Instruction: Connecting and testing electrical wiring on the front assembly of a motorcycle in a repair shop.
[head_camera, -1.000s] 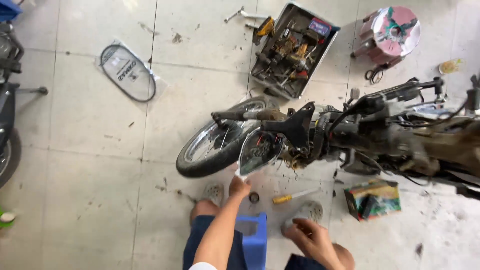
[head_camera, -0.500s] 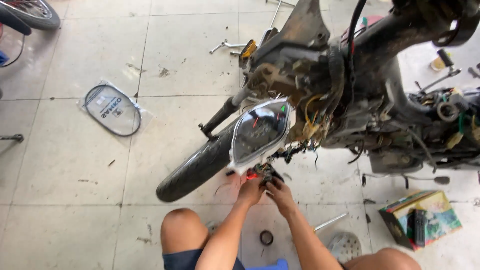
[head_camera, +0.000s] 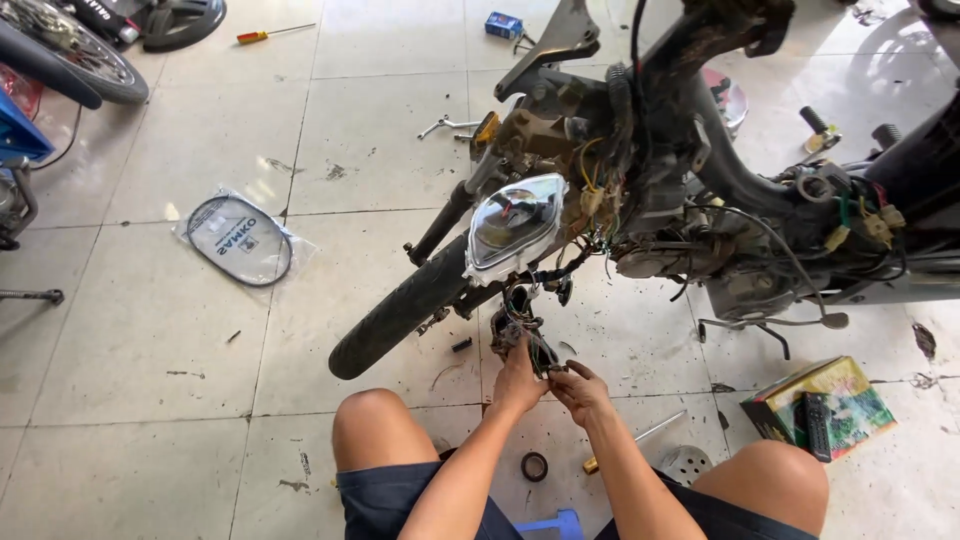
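Note:
A stripped motorcycle (head_camera: 700, 200) stands on the tiled floor, its front wheel (head_camera: 405, 310) pointing toward my left knee. A clear-faced gauge cluster (head_camera: 513, 222) hangs off the front by a bundle of wires (head_camera: 520, 325). My left hand (head_camera: 518, 380) grips the lower end of that wire bundle just below the cluster. My right hand (head_camera: 580, 390) pinches a wire or connector at the same spot, touching the left hand. Both forearms reach out between my bare knees.
A roll of black tape (head_camera: 535, 466) and a screwdriver (head_camera: 640, 438) lie on the floor by my legs. A green box (head_camera: 825, 405) sits at right. A bagged rubber part (head_camera: 240, 240) lies at left. Another bike's wheel (head_camera: 60, 60) fills the top left corner.
The view has come closer and lower to the bike's front. Both hands have slipped down from the cluster's lower edge to the hanging wires.

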